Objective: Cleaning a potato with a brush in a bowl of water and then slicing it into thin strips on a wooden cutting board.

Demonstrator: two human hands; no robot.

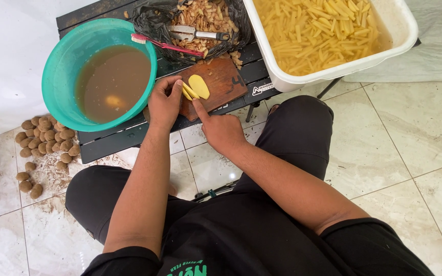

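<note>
Your left hand (163,105) pinches the peeled potato (196,87) on the board (221,84), fingers closed on the cut slices at its left edge. Your right hand (222,130) sits just below, index finger stretched toward the potato; whether its other fingers grip a knife you cannot tell, no blade shows.

Risks as they stand:
- Left fingertips lie right where the slices part. A cut made close to them would likely nick one.
- The board overhangs the front of the desk (108,140). Downward pressure near that edge could tip it.
- Wet potato is slippery; a loose pinch may let it skid.
- The green bowl (65,76) of brown water is just beside your left wrist; an elbow bump could slop it.
- The white tub (400,30) of cut sticks juts past the desk's right side.
</note>
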